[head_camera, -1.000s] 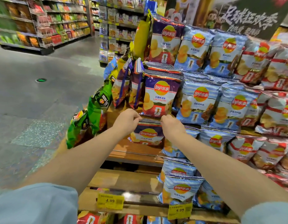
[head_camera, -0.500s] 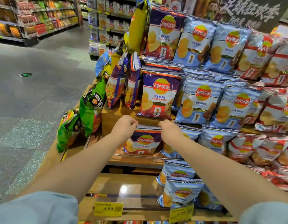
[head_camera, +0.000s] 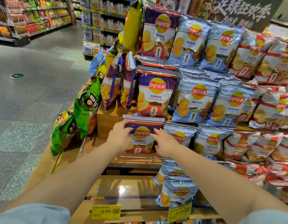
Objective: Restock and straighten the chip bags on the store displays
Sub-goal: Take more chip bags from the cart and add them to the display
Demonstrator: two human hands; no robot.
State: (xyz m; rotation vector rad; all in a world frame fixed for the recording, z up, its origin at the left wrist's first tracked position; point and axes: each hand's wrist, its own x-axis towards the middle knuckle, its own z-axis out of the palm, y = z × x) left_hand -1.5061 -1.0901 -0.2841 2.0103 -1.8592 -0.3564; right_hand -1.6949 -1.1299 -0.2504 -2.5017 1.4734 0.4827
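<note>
Left hand (head_camera: pixel 120 137) and right hand (head_camera: pixel 164 141), fingers straight, are pressing a purple bag (head_camera: pixel 142 135) standing beside blue bags (head_camera: pixel 180 135) at the shelf (head_camera: pixel 98 152) edge.

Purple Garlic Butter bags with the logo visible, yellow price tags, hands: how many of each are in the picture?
Purple Garlic Butter bags: 3
Yellow price tags: 2
Hands: 2
Total: 7
</note>
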